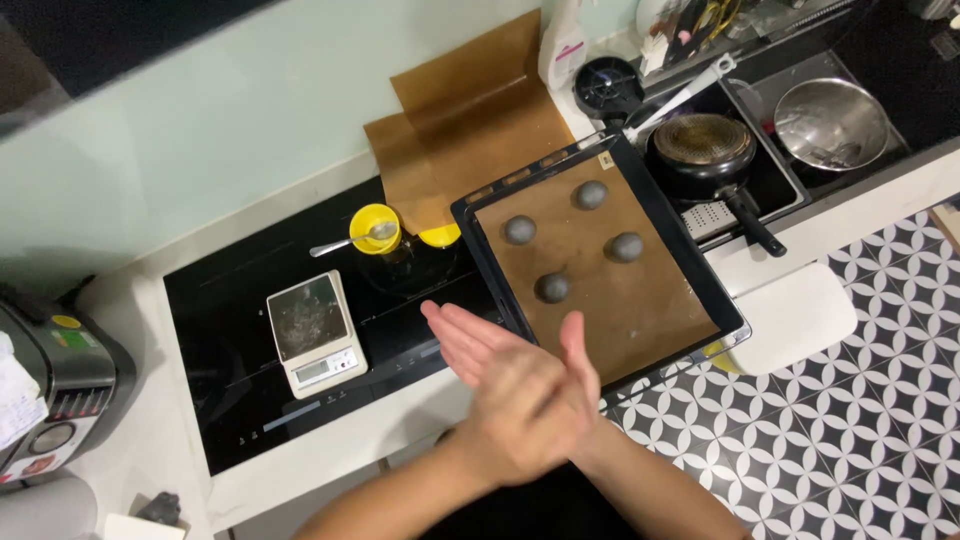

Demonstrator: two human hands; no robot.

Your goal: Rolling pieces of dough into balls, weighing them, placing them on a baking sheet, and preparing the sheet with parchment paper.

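Observation:
My two hands are pressed palm to palm above the counter's front edge, just in front of the baking tray's near corner. My left hand (535, 420) lies on top with its back up. My right hand (465, 338) lies under it, fingers stretched toward the hob. Whatever may be between the palms is hidden. A black baking tray (722, 300) lined with brown paper holds several dark grey dough balls; the nearest (552, 288) is a short way beyond my fingertips.
A white kitchen scale (312, 335) sits on the black hob (225, 340), with a yellow cup and spoon (374, 230) behind it. Brown liner sheets (470, 110) lean on the wall. The sink at right holds a black pan (702, 145) and a steel bowl (830, 122). An appliance (50, 390) stands at the left.

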